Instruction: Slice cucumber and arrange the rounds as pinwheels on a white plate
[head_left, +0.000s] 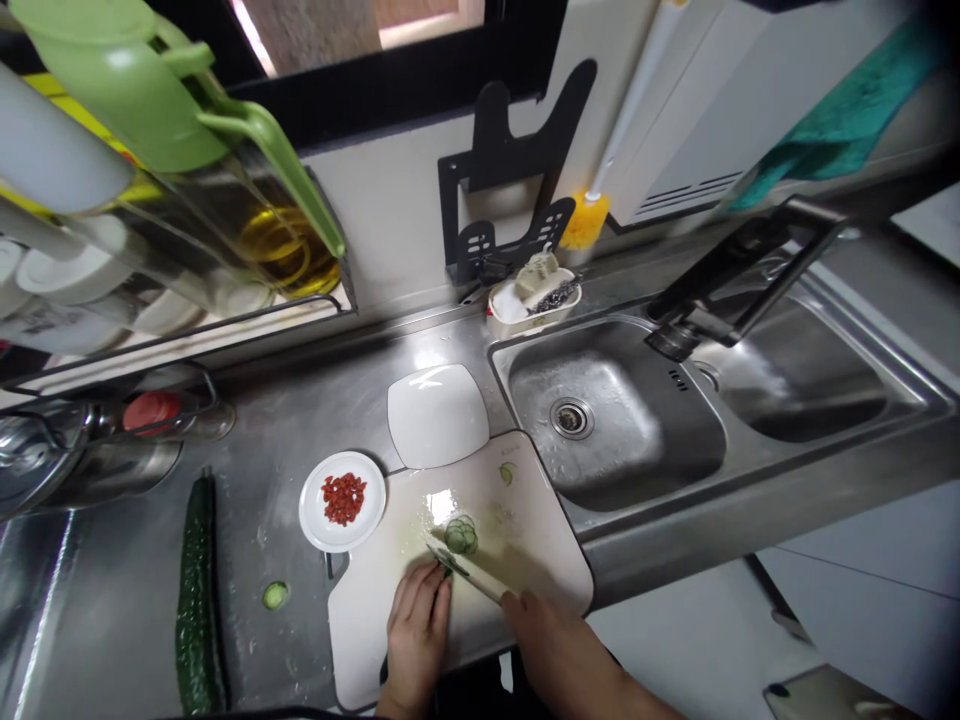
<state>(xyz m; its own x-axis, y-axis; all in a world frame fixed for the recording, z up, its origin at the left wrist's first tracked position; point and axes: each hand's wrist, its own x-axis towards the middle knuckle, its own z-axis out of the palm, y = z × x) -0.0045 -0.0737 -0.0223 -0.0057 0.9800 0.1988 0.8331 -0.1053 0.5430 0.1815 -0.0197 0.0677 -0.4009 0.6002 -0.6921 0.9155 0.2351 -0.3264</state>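
Note:
My right hand [541,632] is closed around the handle of a kitchen knife [480,580], whose blade points up and to the left over a pale cutting board [540,540]. At the blade's tip my left hand [418,618] has its fingers bent together over a short dark green piece of cucumber, mostly hidden beneath them. Thin cucumber slices [460,535] lie in a small overlapping pile just beyond the blade. One or two thin slivers of cucumber [508,472] rest near the board's far right corner.
A white plate of small red pieces [306,510] and a square white plate [442,420] stand behind the board. A whole cucumber [198,600] and a cut cucumber end [275,596] lie left. The double sink [600,400] is right; a condiment rack [180,335] overhangs the back left.

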